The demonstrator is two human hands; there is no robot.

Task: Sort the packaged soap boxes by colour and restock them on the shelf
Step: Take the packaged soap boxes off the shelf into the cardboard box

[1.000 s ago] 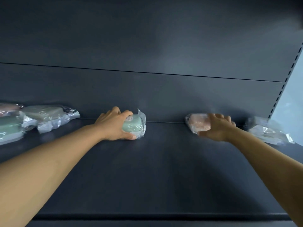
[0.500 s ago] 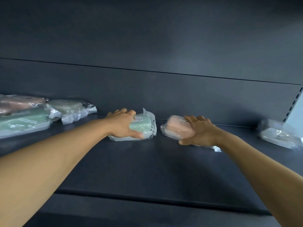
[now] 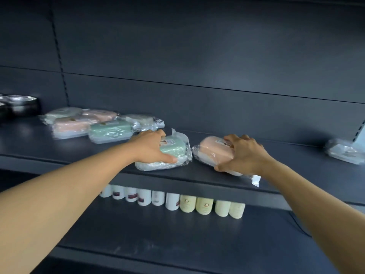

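Note:
My left hand (image 3: 151, 148) grips a green soap box (image 3: 173, 151) wrapped in clear plastic, near the front of the dark shelf (image 3: 217, 175). Just to its right, my right hand (image 3: 244, 155) grips a pink soap box (image 3: 212, 150), also in plastic, tilted up at the shelf's front edge. The two boxes are close but apart. A cluster of several wrapped soap boxes (image 3: 98, 124), pink and green mixed, lies further left on the same shelf.
A clear-wrapped pale package (image 3: 344, 152) lies at the far right by the shelf upright. Metal bowls (image 3: 18, 104) stand at the far left. On the lower shelf a row of white and cream bottles (image 3: 173, 200) stands under the front edge.
Both hands have drawn their soap boxes towards the shelf's front edge, and the pink box came left beside the green one. The view has dropped, revealing the lower shelf and the left cluster.

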